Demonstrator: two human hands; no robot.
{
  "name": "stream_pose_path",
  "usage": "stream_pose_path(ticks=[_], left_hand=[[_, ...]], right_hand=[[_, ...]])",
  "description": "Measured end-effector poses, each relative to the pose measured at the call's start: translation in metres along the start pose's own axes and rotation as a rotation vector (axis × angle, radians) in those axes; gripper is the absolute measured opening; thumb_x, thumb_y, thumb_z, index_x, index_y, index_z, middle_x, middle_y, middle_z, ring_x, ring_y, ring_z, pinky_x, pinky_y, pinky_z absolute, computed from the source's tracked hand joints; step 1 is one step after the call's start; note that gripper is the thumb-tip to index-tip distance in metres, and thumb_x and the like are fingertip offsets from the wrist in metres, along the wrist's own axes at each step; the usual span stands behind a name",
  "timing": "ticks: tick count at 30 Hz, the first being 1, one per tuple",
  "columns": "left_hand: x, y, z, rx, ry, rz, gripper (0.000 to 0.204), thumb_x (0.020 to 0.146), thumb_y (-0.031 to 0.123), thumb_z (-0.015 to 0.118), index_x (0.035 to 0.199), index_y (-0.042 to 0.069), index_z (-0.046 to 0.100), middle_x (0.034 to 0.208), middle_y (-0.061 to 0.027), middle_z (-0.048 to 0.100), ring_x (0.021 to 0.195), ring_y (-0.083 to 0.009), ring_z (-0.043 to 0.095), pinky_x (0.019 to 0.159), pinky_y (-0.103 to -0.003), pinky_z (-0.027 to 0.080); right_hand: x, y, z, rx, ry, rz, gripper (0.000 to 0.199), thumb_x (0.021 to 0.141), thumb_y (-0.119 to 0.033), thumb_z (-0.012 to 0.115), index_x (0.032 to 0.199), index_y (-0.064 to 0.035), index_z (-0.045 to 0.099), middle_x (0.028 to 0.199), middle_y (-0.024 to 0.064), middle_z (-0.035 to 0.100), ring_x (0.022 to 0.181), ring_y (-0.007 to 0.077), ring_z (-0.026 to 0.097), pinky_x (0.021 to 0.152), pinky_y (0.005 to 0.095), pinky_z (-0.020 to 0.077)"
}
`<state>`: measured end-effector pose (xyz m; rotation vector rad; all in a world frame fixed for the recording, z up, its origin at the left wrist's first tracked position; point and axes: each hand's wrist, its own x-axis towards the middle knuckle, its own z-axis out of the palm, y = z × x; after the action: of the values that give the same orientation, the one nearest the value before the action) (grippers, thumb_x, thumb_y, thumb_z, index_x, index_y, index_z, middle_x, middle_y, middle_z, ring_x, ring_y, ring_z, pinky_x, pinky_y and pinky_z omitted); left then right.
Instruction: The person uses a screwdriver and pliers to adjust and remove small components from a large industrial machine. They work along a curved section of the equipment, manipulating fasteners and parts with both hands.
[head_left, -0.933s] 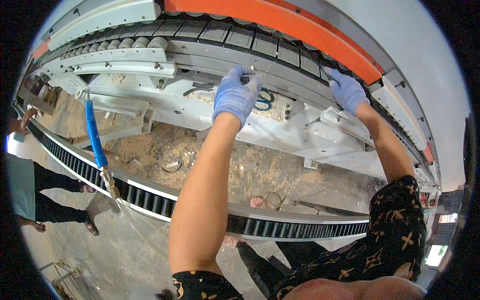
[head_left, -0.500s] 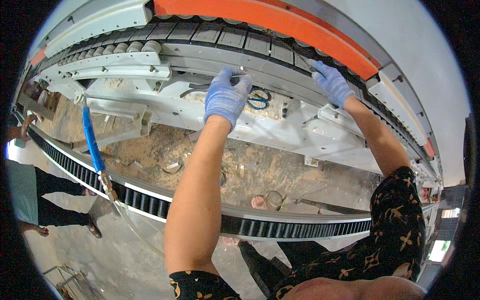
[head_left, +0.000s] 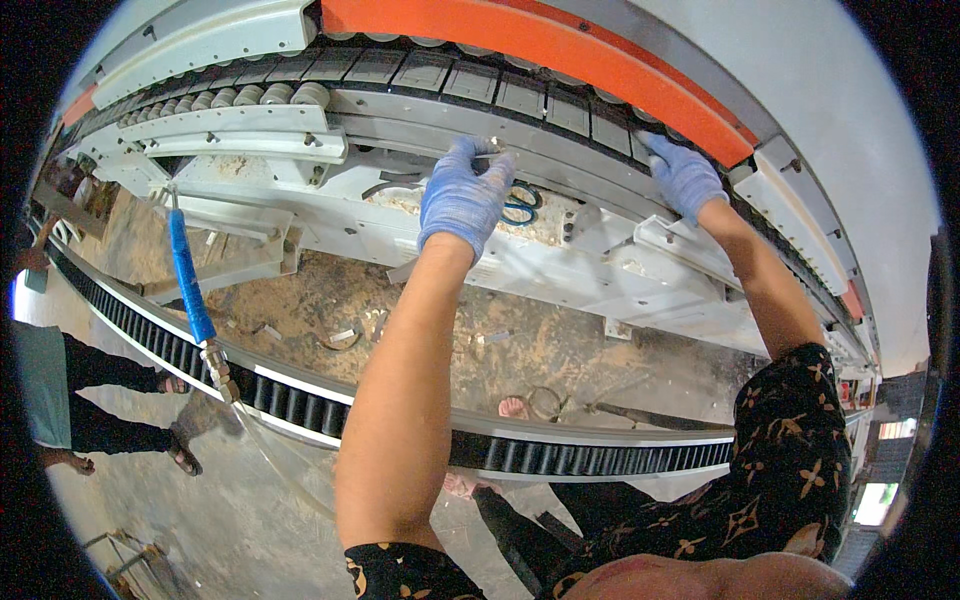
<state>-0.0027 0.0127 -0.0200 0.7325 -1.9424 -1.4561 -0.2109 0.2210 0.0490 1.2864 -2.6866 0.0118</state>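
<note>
My left hand, in a pale blue knit glove, is closed at the front rail of the machine. A small pale object shows at its thumb and fingertips, too small to name. Farther right, my right hand, gloved alike, reaches to the chain of dark rectangular pads. Its fingers are bent together at the chain's near edge; whatever they pinch is hidden. Blue-handled scissors lie on the dusty ledge just right of my left hand. Dark curved strips rest on the ledge to its left.
An orange guard runs above the chain. A blue air hose handle hangs at the left. Between me and the machine curves a roller rail. Another person's legs stand at far left. Scraps lie on the dusty floor.
My right hand has shifted slightly right along the chain. My left hand stays closed at the rail, and the whole view has moved a little.
</note>
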Motion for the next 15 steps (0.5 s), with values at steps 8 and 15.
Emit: stream_pose_path(ticks=[8, 15], left_hand=[[0.002, -0.001, 0.005, 0.049, -0.074, -0.095, 0.035, 0.077, 0.030, 0.062, 0.098, 0.003, 0.061, 0.089, -0.0159, 0.064, 0.082, -0.0279, 0.062, 0.077, -0.035, 0.046], [0.000, 0.005, 0.003, 0.025, -0.038, -0.013, 0.034, 0.076, 0.029, 0.063, 0.099, 0.003, 0.061, 0.090, -0.0164, 0.065, 0.083, -0.0282, 0.062, 0.076, -0.035, 0.047]], right_hand=[[-0.023, 0.018, 0.007, 0.223, 0.104, -0.075, 0.036, 0.086, -0.015, 0.046, 0.122, -0.0123, 0.049, 0.105, 0.0185, 0.059, 0.098, 0.0329, 0.057, 0.086, 0.0383, 0.0438], [0.018, 0.005, 0.028, 0.338, 0.094, -0.190, 0.035, 0.086, -0.015, 0.046, 0.120, -0.0074, 0.051, 0.100, 0.0178, 0.060, 0.088, 0.0310, 0.058, 0.083, 0.0355, 0.0439]])
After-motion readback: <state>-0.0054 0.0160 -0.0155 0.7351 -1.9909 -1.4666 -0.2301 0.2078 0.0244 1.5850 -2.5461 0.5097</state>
